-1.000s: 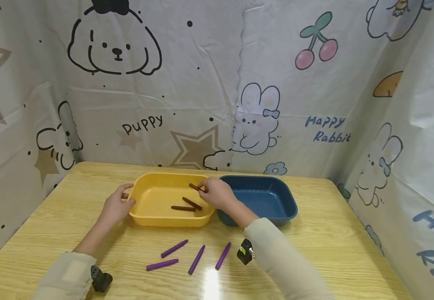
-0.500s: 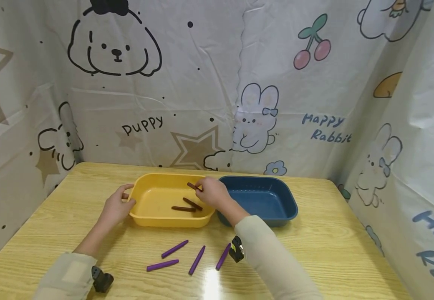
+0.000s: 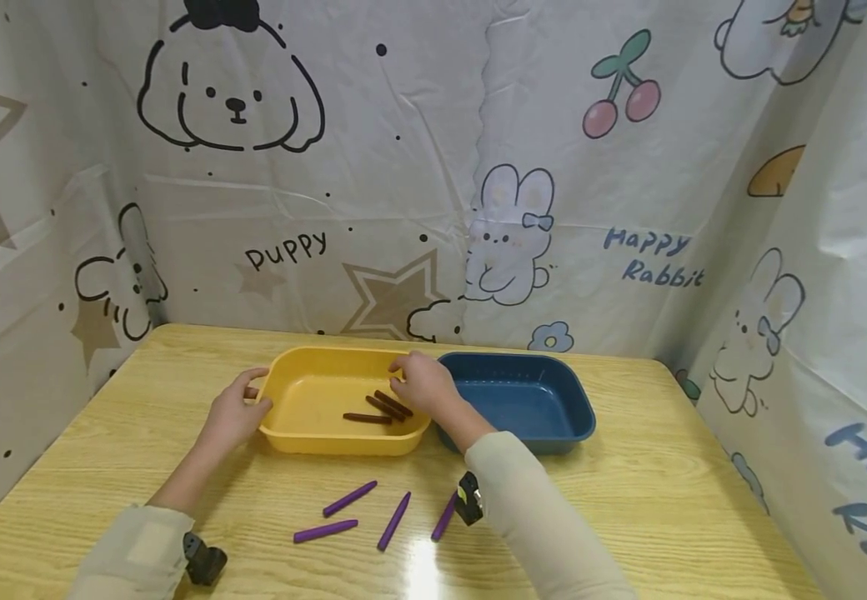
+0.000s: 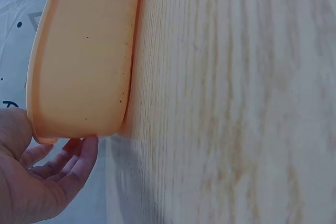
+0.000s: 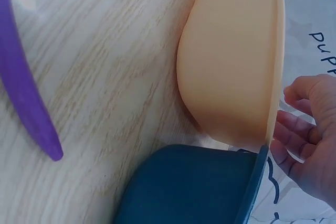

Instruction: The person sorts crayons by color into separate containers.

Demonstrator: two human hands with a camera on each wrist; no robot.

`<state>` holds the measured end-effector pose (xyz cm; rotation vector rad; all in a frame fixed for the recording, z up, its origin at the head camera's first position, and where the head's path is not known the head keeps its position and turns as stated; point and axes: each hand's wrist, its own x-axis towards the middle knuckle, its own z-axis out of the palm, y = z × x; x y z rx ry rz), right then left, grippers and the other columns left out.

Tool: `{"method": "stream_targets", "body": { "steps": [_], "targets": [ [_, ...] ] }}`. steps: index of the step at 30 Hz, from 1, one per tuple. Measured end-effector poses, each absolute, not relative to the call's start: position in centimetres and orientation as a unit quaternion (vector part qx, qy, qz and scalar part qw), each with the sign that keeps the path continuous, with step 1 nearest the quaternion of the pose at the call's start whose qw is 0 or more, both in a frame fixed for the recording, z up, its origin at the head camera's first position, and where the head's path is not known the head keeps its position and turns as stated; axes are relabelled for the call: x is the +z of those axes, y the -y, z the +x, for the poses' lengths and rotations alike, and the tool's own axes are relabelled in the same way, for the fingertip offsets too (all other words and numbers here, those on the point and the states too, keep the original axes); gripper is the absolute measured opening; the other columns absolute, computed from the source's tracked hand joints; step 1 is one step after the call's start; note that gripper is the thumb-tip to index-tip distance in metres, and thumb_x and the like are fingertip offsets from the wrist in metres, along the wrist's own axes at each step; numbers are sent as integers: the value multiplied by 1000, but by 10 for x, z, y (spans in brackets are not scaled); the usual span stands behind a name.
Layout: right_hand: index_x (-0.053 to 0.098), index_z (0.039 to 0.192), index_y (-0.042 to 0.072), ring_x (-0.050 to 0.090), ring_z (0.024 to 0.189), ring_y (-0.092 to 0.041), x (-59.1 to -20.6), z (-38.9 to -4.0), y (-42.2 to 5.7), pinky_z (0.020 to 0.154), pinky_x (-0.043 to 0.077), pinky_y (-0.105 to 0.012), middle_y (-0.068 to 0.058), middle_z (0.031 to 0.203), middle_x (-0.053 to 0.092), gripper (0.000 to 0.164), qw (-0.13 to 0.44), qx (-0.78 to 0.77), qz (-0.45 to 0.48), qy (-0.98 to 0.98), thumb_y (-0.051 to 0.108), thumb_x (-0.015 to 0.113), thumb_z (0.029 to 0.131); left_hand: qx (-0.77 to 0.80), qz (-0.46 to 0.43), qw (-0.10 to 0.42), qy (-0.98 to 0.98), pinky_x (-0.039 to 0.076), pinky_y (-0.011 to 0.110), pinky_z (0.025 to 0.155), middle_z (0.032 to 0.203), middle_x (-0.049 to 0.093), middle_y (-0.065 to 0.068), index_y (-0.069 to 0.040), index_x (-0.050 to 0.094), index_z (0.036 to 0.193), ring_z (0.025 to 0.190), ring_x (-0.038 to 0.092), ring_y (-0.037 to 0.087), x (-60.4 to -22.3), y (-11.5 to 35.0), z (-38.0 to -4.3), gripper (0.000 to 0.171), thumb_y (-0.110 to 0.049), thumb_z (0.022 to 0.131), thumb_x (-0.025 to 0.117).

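Observation:
My left hand (image 3: 233, 410) grips the left end of a yellow plastic bin (image 3: 343, 443), thumb at the rim and fingers against the outer wall, as the left wrist view shows of the hand (image 4: 39, 182). Three brown crayons (image 3: 366, 417) lie in the bin's right half, two of them side by side. Over the bin's right end hovers my right hand (image 3: 428, 385), its fingers loosely bent and holding nothing. The right wrist view has this hand (image 5: 315, 135) beside the rims where the yellow bin and a blue bin (image 5: 194, 187) meet.
The blue bin (image 3: 512, 404) stands against the yellow bin's right side. Several purple crayons (image 3: 393, 521) lie on the wooden table (image 3: 666, 483) in front of the bins; one is partly covered by the right wrist camera (image 3: 469, 498). A printed curtain (image 3: 373, 183) hangs behind.
My right hand has let go of a brown crayon, which now lies in the yellow bin by the other two. The right forearm shifted slightly left. My left hand stays on the rim.

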<state>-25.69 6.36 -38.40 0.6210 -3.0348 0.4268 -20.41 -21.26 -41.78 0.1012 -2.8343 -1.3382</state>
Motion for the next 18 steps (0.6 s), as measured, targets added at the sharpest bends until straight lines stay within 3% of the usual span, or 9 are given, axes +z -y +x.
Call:
{"method": "stream_targets", "body": {
  "steps": [6,10,18],
  "targets": [
    [67,114,13,62,96,-18,-377,-256,-72,75,52,-33,-5,109,65,27,12,149,206,967,24,54,93,-433,31,2,901,52,28,62,119,49,33,2,32,141,90,61,33,-418,214,-204,54,-9,91,47],
    [67,114,13,63,97,-20,-371,-257,-81,72,52,-34,-6,110,66,28,8,176,196,965,25,55,92,-441,29,3,897,53,29,62,118,49,32,3,31,141,93,62,34,-420,214,-204,54,-9,92,48],
    [69,111,13,55,75,-16,-363,-260,-102,59,43,-28,-5,93,61,27,15,206,179,962,26,59,90,-434,24,4,900,53,29,64,119,49,32,2,31,142,95,61,35,-423,215,-207,54,-10,91,46]
  ]
}}
